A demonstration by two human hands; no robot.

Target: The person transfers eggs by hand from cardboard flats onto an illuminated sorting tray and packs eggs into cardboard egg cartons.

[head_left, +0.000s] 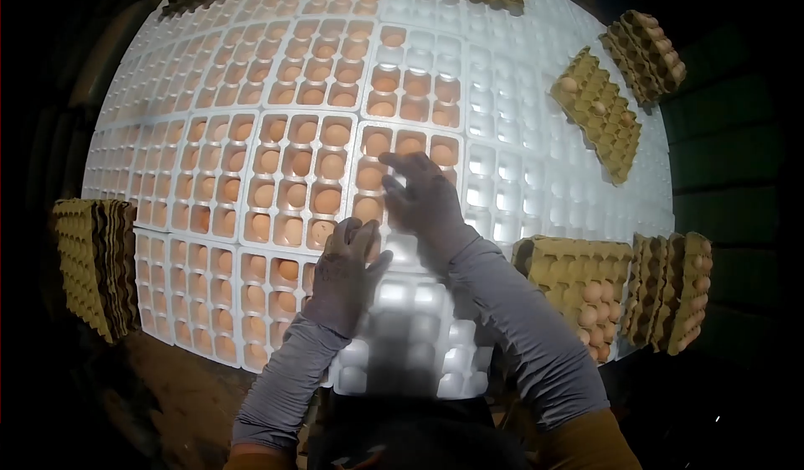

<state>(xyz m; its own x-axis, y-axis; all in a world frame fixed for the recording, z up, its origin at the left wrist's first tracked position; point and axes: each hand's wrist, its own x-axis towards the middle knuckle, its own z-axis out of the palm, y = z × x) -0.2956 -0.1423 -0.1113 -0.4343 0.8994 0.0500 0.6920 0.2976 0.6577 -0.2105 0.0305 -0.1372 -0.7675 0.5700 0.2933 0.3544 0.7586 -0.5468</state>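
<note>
My left hand [339,273], gloved, is bent over the near left cells of a white foam egg tray [459,168]. An egg [373,246] shows partly between its curled fingers and thumb. My right hand [423,198], also gloved, reaches over the middle of the same tray, its fingers apart and its palm downward. No egg can be made out in it, though the space under the palm is hidden. Eggs [377,142] sit in that tray's far row and left column. Just left stands a foam tray filled with eggs [332,166].
Filled foam trays [209,156] cover the left side, and unfilled ones [502,168] the right. Pulp cartons with eggs [595,311] stand at the right, with more cartons [670,294] beside them. A carton with few eggs [599,110] lies farther back. Stacked cartons [94,269] stand at the left edge.
</note>
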